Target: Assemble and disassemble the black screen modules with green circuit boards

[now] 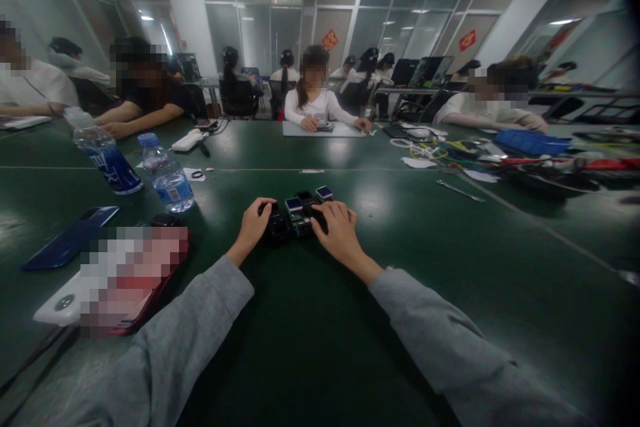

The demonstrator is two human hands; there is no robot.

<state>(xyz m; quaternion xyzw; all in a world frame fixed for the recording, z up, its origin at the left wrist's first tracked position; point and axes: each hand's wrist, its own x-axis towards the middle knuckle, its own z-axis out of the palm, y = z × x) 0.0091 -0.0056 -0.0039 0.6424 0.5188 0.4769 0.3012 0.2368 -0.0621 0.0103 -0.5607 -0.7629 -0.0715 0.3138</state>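
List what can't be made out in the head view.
All in the head view:
- Left fingertips' grip: the left hand and the black device are too small and dark to tell.
- Part of the device cluster: hidden by the right hand.
- Print on the red item: pixelated.
- Far end of the dark cord: cut off by the left edge.

Two plastic bottles (both blue-labelled) can be counted, along with one glossy blue phone, two small light-framed screens, two red diamond signs and two grey sleeves.
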